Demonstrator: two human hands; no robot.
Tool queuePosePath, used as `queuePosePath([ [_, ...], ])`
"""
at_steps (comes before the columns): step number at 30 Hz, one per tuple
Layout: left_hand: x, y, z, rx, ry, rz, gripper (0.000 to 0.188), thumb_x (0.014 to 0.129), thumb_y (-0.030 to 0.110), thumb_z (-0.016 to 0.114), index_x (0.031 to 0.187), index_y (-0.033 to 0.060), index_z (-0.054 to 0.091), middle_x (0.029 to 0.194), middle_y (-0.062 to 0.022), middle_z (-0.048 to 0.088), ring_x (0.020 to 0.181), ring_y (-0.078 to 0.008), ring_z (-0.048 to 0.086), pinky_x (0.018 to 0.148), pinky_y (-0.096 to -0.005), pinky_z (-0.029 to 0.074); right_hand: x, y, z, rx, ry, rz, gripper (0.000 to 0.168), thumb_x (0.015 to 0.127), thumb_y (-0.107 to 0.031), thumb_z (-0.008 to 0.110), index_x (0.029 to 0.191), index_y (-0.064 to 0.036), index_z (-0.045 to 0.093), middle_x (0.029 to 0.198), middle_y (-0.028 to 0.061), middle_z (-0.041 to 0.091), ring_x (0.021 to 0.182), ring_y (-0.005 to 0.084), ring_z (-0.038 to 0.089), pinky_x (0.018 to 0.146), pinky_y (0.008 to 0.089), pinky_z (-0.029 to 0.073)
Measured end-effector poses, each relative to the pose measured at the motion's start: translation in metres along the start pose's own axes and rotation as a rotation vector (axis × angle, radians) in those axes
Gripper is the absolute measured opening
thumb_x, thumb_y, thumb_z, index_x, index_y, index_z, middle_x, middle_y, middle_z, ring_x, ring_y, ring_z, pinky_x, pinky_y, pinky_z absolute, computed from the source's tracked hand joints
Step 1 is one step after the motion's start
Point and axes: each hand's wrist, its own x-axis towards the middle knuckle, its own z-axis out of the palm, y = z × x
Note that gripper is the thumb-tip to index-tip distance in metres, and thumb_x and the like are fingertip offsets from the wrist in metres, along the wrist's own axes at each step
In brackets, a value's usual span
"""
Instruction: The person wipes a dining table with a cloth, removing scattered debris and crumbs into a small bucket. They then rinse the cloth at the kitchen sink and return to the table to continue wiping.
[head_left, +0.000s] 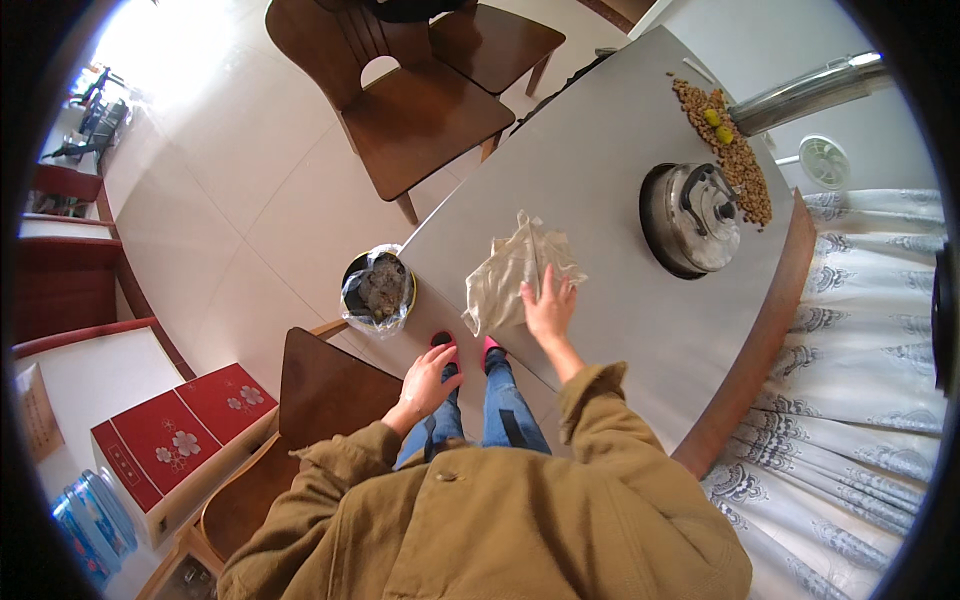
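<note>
A crumpled beige cloth (504, 279) lies at the near left edge of the grey stove table (600, 202). My right hand (550, 307) rests on the cloth's right part, fingers spread. My left hand (426, 381) hangs in the air short of the table, fingers apart and holding nothing. Farther right on the table, a metal kettle (709, 225) with a black handle sits on a dark round base. Beyond it spreads a long pile of brown nuts or similar small pieces (742, 172), with two yellow-green fruits (718, 127) on it, beside a metal stovepipe (810, 94).
A lined bin (380, 292) holding grey ash-like waste stands at the table's left corner. Wooden chairs (420, 124) stand beyond the table's left side, and another wooden chair (330, 390) is by my left arm. Patterned curtains (847, 322) hang at right, near a small fan (823, 161).
</note>
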Motion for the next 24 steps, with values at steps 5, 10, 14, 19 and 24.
queuePosePath([
  [5,-0.008,0.007,-0.032,-0.022,0.108,-0.084,0.046,0.074,0.023,0.062,0.115,0.0052,0.049,0.116,-0.0142,0.050,0.105,-0.0304,0.048,0.089,-0.0361,0.039,0.015,-0.058,0.049,-0.210,0.138,0.037,0.064,0.083,-0.045,0.040,0.134,-0.012,0.024,0.134,0.0297,0.018,0.125,0.0445,0.014,0.098,0.0563,0.017],
  [10,0.008,-0.004,-0.038,-0.116,0.230,-0.299,0.041,0.075,0.020,0.062,0.112,0.0049,0.052,0.104,-0.0144,0.056,0.092,-0.0270,0.055,0.077,-0.0322,0.045,-0.036,-0.064,0.051,-0.086,-0.156,-0.533,0.058,0.081,-0.040,0.043,0.133,-0.017,0.029,0.138,0.0176,0.020,0.129,0.0367,0.013,0.101,0.0539,0.010],
  [14,0.034,-0.001,-0.034,-0.203,0.258,-0.364,0.039,0.078,0.018,0.061,0.113,0.0054,0.052,0.099,-0.0123,0.059,0.087,-0.0212,0.058,0.071,-0.0287,0.046,-0.009,-0.066,0.064,-0.094,-0.149,-0.974,0.055,0.079,-0.034,0.047,0.131,-0.024,0.033,0.141,0.0088,0.020,0.131,0.0306,0.013,0.104,0.0501,0.006],
  [19,0.079,0.018,-0.041,-0.170,0.356,-0.379,0.044,0.079,0.024,0.061,0.117,0.0048,0.048,0.107,-0.0125,0.056,0.099,-0.0256,0.052,0.079,-0.0339,0.043,0.059,-0.085,0.070,0.277,-0.405,-1.328,0.052,0.079,-0.035,0.048,0.129,-0.028,0.036,0.141,0.0004,0.022,0.131,0.0167,0.016,0.106,0.0459,0.002],
  [24,0.135,0.029,-0.039,0.138,0.323,-0.336,0.085,0.067,0.039,0.068,0.131,0.0029,0.024,0.131,-0.0230,0.026,0.124,-0.0366,0.020,0.100,-0.0450,0.020,0.130,-0.067,0.046,0.309,-0.316,-1.169,0.052,0.077,-0.037,0.052,0.127,-0.027,0.039,0.141,0.0013,0.022,0.129,0.0185,0.021,0.104,0.0459,0.014],
])
